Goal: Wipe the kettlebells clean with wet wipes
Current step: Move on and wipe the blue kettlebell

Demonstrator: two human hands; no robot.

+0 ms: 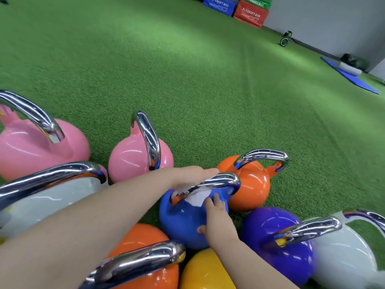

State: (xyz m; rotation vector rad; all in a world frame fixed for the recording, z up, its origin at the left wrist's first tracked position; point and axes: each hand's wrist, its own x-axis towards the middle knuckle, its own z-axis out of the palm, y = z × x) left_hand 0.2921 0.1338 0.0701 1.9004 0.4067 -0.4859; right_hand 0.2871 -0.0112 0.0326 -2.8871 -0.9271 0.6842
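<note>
Green turf (pixel 187 80) covers the floor, and the blue kettlebell (pixel 183 222) sits in the middle of a crowded cluster on it. Nearest, in front of the blue one, an orange kettlebell (pixel 143 243) and a yellow one (pixel 206 272) are cut off by the bottom edge; a forearm hides much of the orange body. To the blue one's right stands a purple kettlebell (pixel 277 243), and past that a white one (pixel 343 259) runs out of frame; to its left another white one (pixel 50 201) is blurred and half hidden by the left arm. The right hand (pixel 216 220) rests on the blue shell, fingers spread loosely, holding nothing. The left hand (pixel 193 174) reaches behind the chrome handle (pixel 212 182), pressing a white wet wipe (pixel 198 198) against it; the handle covers the fingers, so their curl is hard to judge. Just beyond the blue one sit a second orange kettlebell (pixel 254 184) and two pink ones (pixel 133 161) (pixel 33 151). Far behind, plyo boxes (pixel 250 14) and a blue mat (pixel 354 78) lie along the wall, partly cropped.
</note>
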